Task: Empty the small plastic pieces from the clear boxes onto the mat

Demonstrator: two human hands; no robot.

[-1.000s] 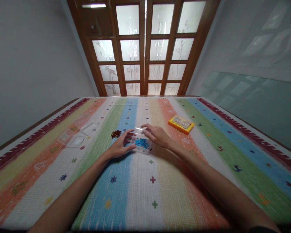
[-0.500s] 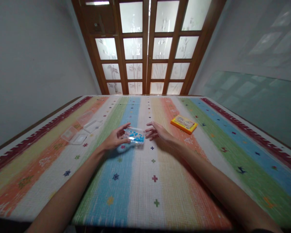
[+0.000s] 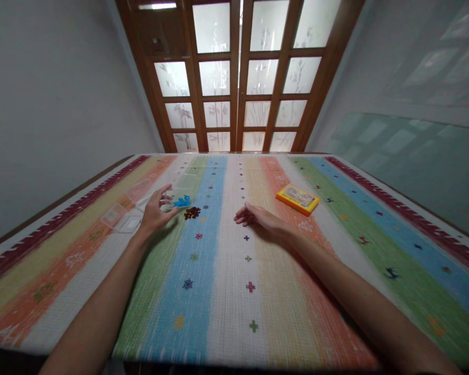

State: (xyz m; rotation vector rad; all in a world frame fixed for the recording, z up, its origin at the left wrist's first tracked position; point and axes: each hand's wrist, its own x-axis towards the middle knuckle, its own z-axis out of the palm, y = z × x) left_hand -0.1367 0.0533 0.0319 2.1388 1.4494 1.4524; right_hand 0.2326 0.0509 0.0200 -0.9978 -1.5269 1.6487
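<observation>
A: Left hand (image 3: 153,213)?
B: Pinched the clear box (image 3: 179,199) of blue pieces, far left on the table (image 3: 226,291), beside the dark red pile (image 3: 192,212).
A: Right hand (image 3: 258,216)?
B: Lay flat, fingers loosely spread, empty.

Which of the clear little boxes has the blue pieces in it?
The clear box in the left hand, just beyond the dark red pile. The other clear boxes, farther left on the striped cloth, show no blue.

dim room; daylight through frosted door panes (image 3: 238,73); soft arm shadows on cloth (image 3: 226,291); wide-angle edge warp
</observation>
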